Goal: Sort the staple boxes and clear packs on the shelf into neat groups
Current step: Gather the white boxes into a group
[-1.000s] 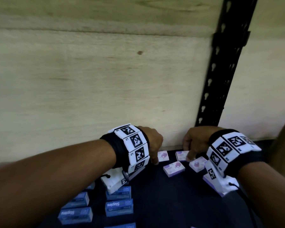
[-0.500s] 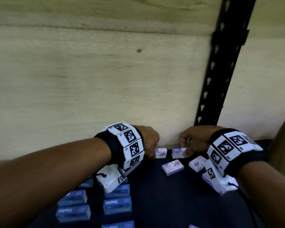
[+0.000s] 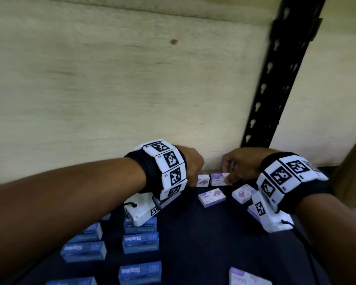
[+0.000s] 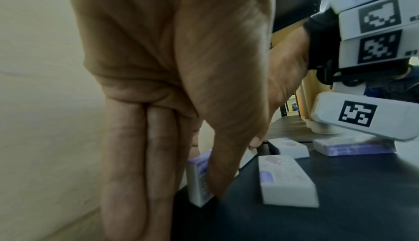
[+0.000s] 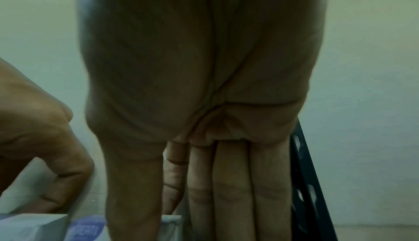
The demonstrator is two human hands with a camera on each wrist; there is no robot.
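Two small white-and-purple staple boxes stand side by side against the back wall. My left hand (image 3: 193, 181) pinches the left box (image 3: 203, 180); in the left wrist view my thumb (image 4: 222, 164) presses its face (image 4: 199, 173). My right hand (image 3: 227, 173) pinches the right box (image 3: 219, 178) between thumb and straight fingers (image 5: 229, 182), with the box (image 5: 171, 222) showing between them. More purple boxes lie loose just in front (image 3: 212, 197) (image 3: 242, 193). Several blue staple boxes (image 3: 140, 242) lie in rows at the front left.
The shelf is a dark board (image 3: 193, 233) with a pale wooden wall (image 3: 111, 89) right behind the hands. A black slotted upright (image 3: 275, 89) stands at the back right. Another purple box (image 3: 247, 277) lies near the front edge. A brown object (image 3: 353, 182) is at the far right.
The right hand has slid its purple box left, closer to the box at the left hand. Both hands stay at the back wall. The head view has tilted slightly.
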